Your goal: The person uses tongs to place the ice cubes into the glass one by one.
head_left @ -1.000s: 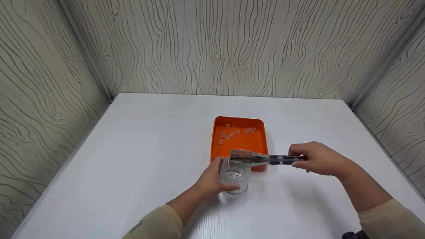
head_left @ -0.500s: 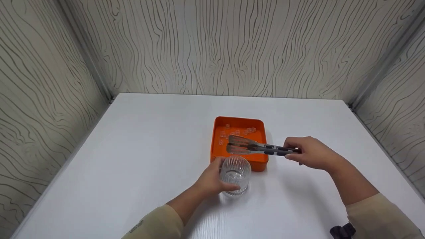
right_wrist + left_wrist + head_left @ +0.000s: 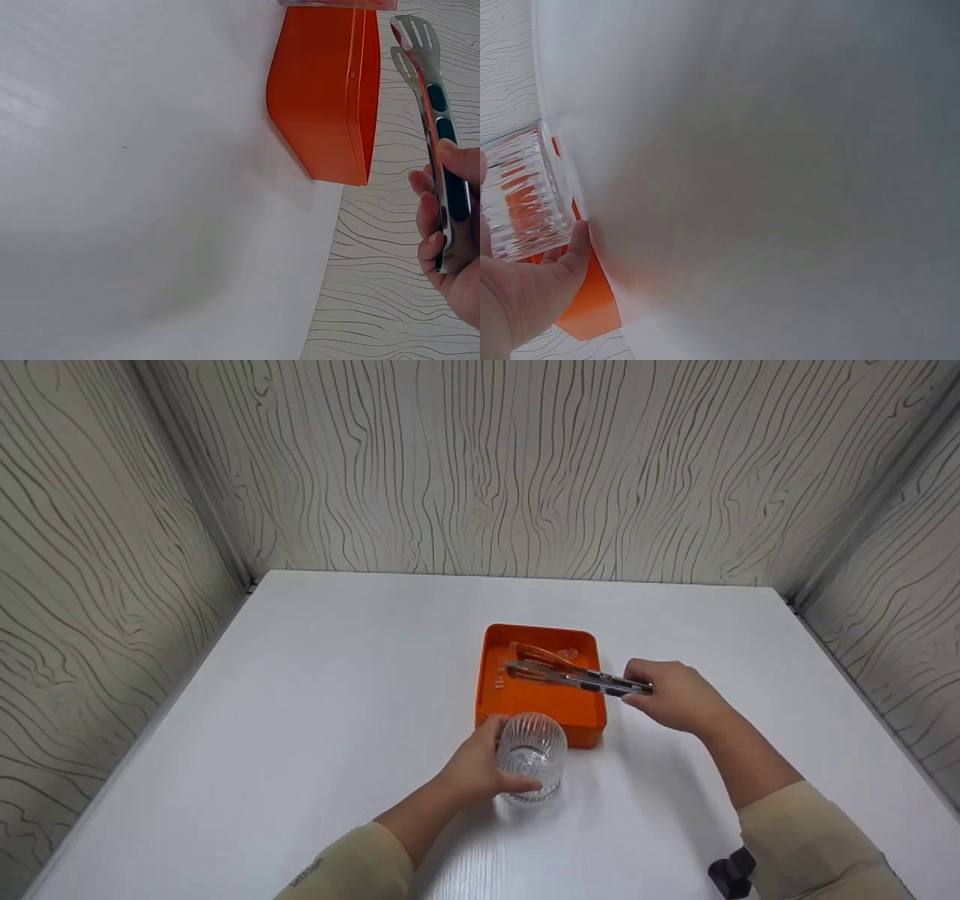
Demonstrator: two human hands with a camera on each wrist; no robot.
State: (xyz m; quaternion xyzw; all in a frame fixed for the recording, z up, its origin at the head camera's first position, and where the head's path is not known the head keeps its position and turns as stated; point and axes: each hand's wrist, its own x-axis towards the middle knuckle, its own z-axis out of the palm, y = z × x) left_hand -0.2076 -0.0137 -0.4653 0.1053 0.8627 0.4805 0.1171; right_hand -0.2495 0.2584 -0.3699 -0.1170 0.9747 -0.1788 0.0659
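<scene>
I see a white tabletop (image 3: 360,682) w/ an orange tray (image 3: 555,706). Just in front, my L hand (image 3: 480,765), fingers curved round a clear ribbed glass (image 3: 534,754), upright, mouth up. My R hand (image 3: 669,694) has fingers closed on tongs (image 3: 592,684), long axis approx. sideways, tips slightly apart, pointing L & a bit away over the tray. Small clear cubes (image 3: 500,682) inside.

This looks like a partitioned booth, whether in a lab or elsewhere being unclear, with wood-grain-patterned panels (image 3: 480,465) along the far, left and right edges of a white table (image 3: 360,675) and grey posts (image 3: 191,476) by its far corners.
</scene>
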